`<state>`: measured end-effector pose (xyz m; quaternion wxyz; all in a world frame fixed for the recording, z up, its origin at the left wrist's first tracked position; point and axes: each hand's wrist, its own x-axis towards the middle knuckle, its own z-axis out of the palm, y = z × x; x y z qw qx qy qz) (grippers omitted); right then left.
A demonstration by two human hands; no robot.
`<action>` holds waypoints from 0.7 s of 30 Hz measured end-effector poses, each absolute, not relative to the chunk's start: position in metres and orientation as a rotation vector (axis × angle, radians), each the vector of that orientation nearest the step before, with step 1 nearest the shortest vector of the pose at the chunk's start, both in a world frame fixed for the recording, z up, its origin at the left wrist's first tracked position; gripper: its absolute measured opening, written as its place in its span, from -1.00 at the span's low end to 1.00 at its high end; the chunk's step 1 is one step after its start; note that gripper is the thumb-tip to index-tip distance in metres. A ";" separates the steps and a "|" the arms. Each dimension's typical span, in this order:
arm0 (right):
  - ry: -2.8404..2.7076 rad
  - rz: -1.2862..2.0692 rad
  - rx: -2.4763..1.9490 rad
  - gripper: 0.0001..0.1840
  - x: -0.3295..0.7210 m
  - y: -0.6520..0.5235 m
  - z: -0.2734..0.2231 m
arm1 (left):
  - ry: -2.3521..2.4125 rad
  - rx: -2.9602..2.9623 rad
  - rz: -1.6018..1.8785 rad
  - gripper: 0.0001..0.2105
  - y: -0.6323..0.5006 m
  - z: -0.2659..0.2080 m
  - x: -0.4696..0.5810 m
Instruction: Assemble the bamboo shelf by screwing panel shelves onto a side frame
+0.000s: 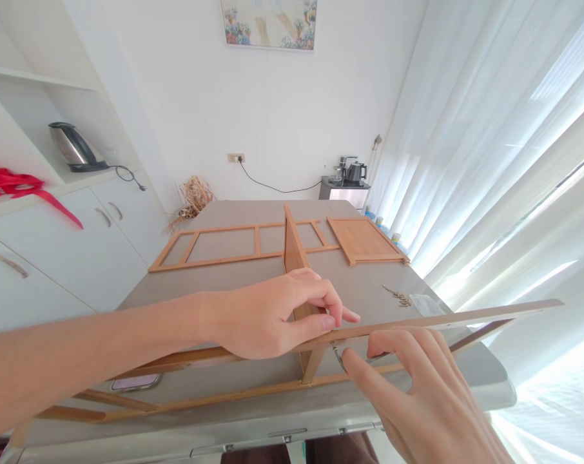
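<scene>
A light wooden side frame (pixel 398 327) stands on its long edge at the near side of the table. A wooden panel (pixel 294 241) meets it at a right angle and reaches away from me. My left hand (pixel 282 316) pinches the frame's top rail at this joint, thumb on the near side and index finger stretched beyond it. Just below the rail, a bent metal hex key (pixel 339 357) has its tip at the near face of the frame. My right hand (pixel 418 380) holds the key between thumb and fingers, which partly hide it.
Another wooden frame (pixel 219 261) lies flat farther back on the grey table (pixel 214 299), with a square wooden panel (pixel 364 238) to its right. Several screws (pixel 399 296) lie beside a clear plastic bag (pixel 426 305). A phone (pixel 136 382) lies behind the near frame. Curtains (pixel 505 129) hang at right.
</scene>
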<state>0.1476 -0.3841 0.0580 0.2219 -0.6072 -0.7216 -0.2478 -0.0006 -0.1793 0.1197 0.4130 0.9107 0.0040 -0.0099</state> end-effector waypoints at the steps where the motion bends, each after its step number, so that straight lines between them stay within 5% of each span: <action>1: -2.000 -0.676 -1.689 -0.68 0.147 -0.384 0.059 | 0.010 2.287 -0.030 -0.86 -0.179 0.120 -0.001; 5: -1.970 -0.646 -1.721 -0.64 0.141 -0.383 0.059 | -0.008 2.276 -0.051 -0.82 -0.178 0.119 -0.001; 8: -1.886 -0.516 -1.712 -0.81 0.134 -0.380 0.053 | -0.014 2.295 -0.047 -0.81 -0.177 0.118 0.000; 21: -0.875 0.584 -1.297 -0.68 0.074 -0.357 0.023 | -0.006 2.324 -0.005 -0.83 -0.179 0.113 0.000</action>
